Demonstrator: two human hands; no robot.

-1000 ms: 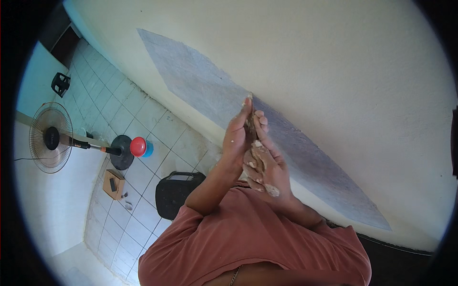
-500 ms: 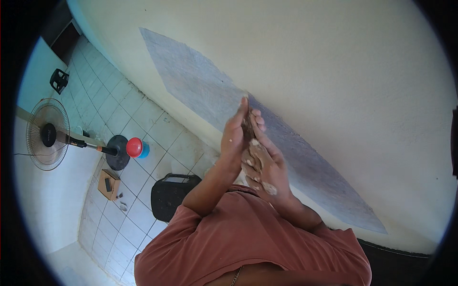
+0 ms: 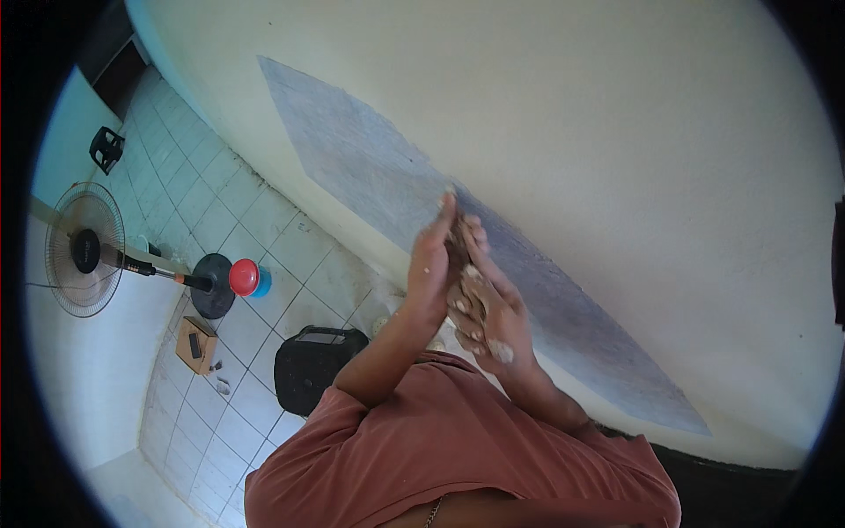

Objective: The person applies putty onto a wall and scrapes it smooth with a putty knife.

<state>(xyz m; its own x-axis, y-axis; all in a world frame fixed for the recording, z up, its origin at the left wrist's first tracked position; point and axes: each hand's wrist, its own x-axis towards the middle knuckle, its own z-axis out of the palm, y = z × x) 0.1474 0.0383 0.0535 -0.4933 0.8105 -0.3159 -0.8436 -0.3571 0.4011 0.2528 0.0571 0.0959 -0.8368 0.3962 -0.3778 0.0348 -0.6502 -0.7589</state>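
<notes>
In front of my chest my left hand (image 3: 429,264) and my right hand (image 3: 503,312) meet, turned toward each other, fingers pointing mostly up and away. The left hand is stretched out, its side toward me, with pale specks on it. Thick off-white paste (image 3: 500,350), like putty, clings to the right hand and its fingers. A brownish, smeared patch shows in the gap between the palms; I make out no tool there. Beyond the hands is a cream wall (image 3: 634,176) with a long grey patch (image 3: 352,145) on it.
On the tiled floor (image 3: 304,251) to the left stand a pedestal fan (image 3: 85,251), a blue container with a red lid (image 3: 245,277), an opened cardboard box (image 3: 195,346) and a black case-like object (image 3: 312,370). A dark stool (image 3: 106,150) stands farther off.
Both hands sit slightly lower in view and remain together, with a small shift against each other. The view has moved a little.
</notes>
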